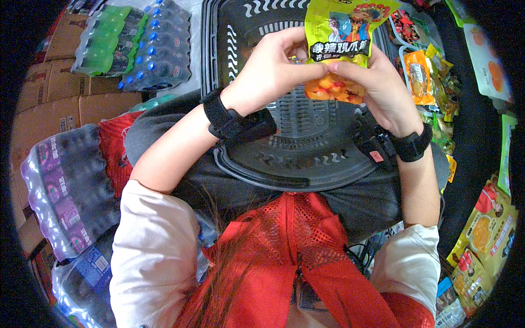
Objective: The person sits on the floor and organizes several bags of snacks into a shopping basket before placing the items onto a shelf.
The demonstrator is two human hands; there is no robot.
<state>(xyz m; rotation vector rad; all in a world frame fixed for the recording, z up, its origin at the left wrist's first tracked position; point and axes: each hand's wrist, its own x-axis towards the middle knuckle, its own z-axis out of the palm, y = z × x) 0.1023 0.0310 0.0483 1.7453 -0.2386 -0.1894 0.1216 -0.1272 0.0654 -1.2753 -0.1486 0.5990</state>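
Both hands hold one yellow-green snack pouch (344, 24) over a black plastic basket (262, 174). The pouch has printed pictures and writing, and its lower part shows orange and red food. My left hand (275, 67) grips its left side, with the thumb laid across the front and the other fingers partly hidden behind. My right hand (377, 82) grips its right side, and the two thumb tips meet on the front. The pouch hides part of the basket, which has a slotted floor and rests at my lap.
Shrink-wrapped bottle packs (160, 45) stand at the upper left, by cardboard boxes (61, 82). Another wrapped pack (69, 188) lies at the left, beside a red bag (117, 147). Bins of packaged snacks (418, 78) line the right, with larger pouches (484, 233) at the lower right.
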